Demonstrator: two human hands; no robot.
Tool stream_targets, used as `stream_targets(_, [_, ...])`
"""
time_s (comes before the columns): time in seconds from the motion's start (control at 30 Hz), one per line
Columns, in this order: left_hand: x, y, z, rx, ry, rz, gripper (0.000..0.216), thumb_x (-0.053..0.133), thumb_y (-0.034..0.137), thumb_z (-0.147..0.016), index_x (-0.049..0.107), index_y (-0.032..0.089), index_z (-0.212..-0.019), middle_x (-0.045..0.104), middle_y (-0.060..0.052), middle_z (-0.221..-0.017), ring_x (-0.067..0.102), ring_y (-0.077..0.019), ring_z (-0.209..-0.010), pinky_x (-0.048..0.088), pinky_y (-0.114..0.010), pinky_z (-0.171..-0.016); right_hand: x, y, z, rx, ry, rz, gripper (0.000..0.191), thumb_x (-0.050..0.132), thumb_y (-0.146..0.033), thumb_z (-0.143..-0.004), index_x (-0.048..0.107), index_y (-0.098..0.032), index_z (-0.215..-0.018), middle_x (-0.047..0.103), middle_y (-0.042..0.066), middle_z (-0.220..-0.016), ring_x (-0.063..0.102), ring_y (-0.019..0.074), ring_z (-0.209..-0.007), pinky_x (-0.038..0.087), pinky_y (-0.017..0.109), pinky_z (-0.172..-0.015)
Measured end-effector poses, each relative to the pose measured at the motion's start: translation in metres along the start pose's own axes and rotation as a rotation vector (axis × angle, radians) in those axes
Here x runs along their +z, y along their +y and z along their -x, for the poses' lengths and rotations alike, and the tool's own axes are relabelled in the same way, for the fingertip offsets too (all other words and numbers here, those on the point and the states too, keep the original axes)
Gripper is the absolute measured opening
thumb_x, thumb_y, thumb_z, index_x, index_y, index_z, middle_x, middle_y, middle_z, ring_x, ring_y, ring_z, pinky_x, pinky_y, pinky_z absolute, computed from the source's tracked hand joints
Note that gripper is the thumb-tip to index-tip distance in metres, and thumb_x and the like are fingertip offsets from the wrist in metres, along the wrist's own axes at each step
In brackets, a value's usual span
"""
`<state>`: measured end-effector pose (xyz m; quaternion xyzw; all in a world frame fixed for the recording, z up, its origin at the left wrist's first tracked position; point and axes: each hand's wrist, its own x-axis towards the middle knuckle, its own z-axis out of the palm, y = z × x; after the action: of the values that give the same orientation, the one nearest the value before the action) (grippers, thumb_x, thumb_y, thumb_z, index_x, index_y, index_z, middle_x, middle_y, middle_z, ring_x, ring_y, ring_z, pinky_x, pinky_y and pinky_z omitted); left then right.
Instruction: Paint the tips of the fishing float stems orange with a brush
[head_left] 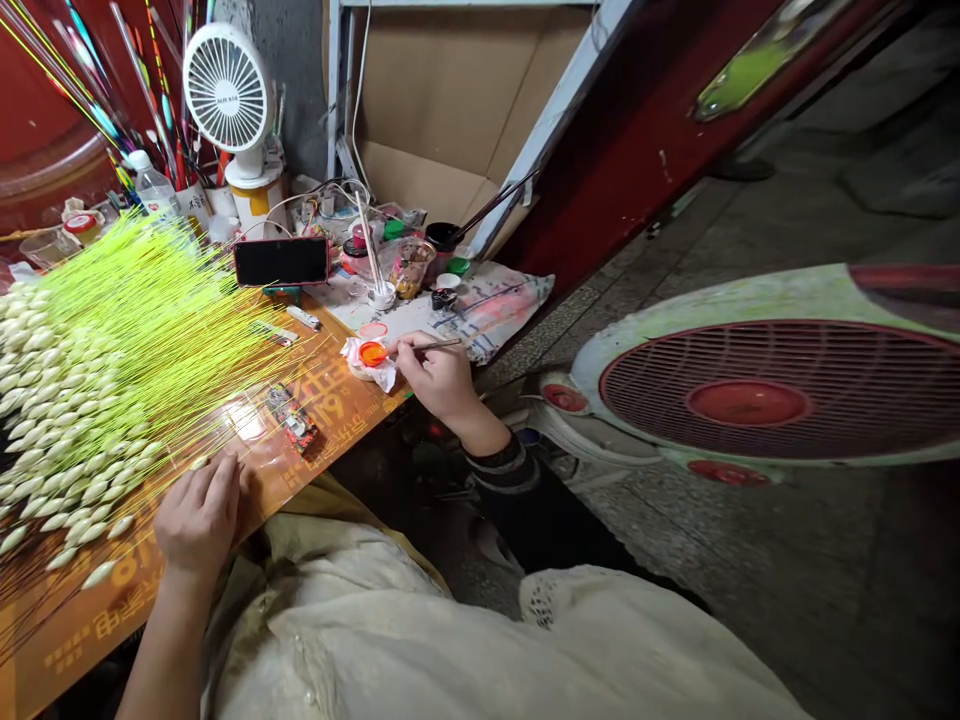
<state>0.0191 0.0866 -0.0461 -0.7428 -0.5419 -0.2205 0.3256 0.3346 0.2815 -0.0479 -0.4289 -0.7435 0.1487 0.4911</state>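
My right hand (439,375) pinches a thin paintbrush (439,345) whose tip dips into a small cap of orange paint (372,353) resting on crumpled white tissue (382,375). My left hand (199,515) lies at the near edge of the orange table (330,410), its fingers curled down onto the ends of thin stems. A wide fan of fishing floats (105,370) with white bodies and neon yellow-green stems covers the left of the table.
A black phone (281,261) stands propped behind the floats. A small white desk fan (227,95), bottles, cups and paint pots (442,298) crowd the back. A large floor fan (757,385) with a red grille lies at right on the concrete floor.
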Motion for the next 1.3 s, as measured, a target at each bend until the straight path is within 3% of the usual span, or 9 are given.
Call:
stream_targets(0.2, [0.000,0.001,-0.001,-0.007,-0.011,0.001,0.031,0.077,0.017,-0.085,0.068,0.013,-0.115,0.077,-0.007,-0.090,0.066,-0.0184,-0.074,0.047,-0.029,-0.073,-0.008,-0.004,0.018,0.024,0.012,-0.038,0.023,0.051,-0.029,-0.098,0.072,-0.021,-0.093,0.075,0.003,-0.081,0.070,0.0166,-0.072,0.054,0.029,-0.072])
stream_targets(0.33, [0.000,0.000,-0.001,-0.011,-0.001,0.007,0.032,0.075,0.018,-0.087,0.068,0.016,-0.118,0.077,-0.006,-0.090,0.066,-0.0177,-0.073,0.047,-0.028,-0.073,-0.016,-0.006,0.029,0.017,0.012,-0.060,0.023,0.052,-0.029,-0.098,0.074,-0.022,-0.101,0.077,0.003,-0.083,0.071,0.0163,-0.073,0.055,0.029,-0.070])
stream_targets(0.63, [0.001,0.000,0.000,-0.017,-0.003,0.016,0.033,0.073,0.019,-0.089,0.067,0.017,-0.121,0.077,-0.007,-0.090,0.067,-0.0173,-0.073,0.046,-0.029,-0.072,-0.029,-0.012,0.025,0.168,0.051,-0.117,0.028,0.054,-0.040,-0.097,0.073,-0.021,-0.090,0.073,0.002,-0.074,0.068,0.0146,-0.065,0.055,0.027,-0.063])
stream_targets(0.9, [0.000,0.001,-0.001,-0.019,-0.008,0.013,0.030,0.074,0.018,-0.088,0.068,0.017,-0.117,0.077,-0.006,-0.088,0.066,-0.0172,-0.072,0.045,-0.029,-0.071,-0.009,-0.002,0.027,0.319,0.137,-0.398,0.041,0.056,-0.055,-0.095,0.075,-0.019,-0.092,0.071,0.003,-0.068,0.059,0.0127,-0.053,0.047,0.025,-0.049])
stream_targets(1.17, [-0.002,0.002,0.000,-0.032,-0.032,0.049,0.030,0.070,0.018,-0.091,0.067,0.018,-0.120,0.077,-0.007,-0.092,0.068,-0.0172,-0.074,0.047,-0.029,-0.072,-0.006,0.002,0.043,0.422,0.268,-0.442,0.036,0.062,-0.051,-0.093,0.076,-0.018,-0.096,0.074,0.004,-0.070,0.060,0.0125,-0.051,0.044,0.024,-0.046])
stream_targets(1.3, [-0.004,0.005,0.001,-0.059,-0.057,0.069,0.030,0.068,0.018,-0.092,0.067,0.019,-0.121,0.077,-0.007,-0.092,0.069,-0.0173,-0.076,0.048,-0.029,-0.072,-0.005,-0.005,0.058,0.372,0.333,-0.436,0.033,0.056,-0.046,-0.097,0.074,-0.019,-0.097,0.073,0.004,-0.071,0.063,0.0138,-0.056,0.049,0.026,-0.051])
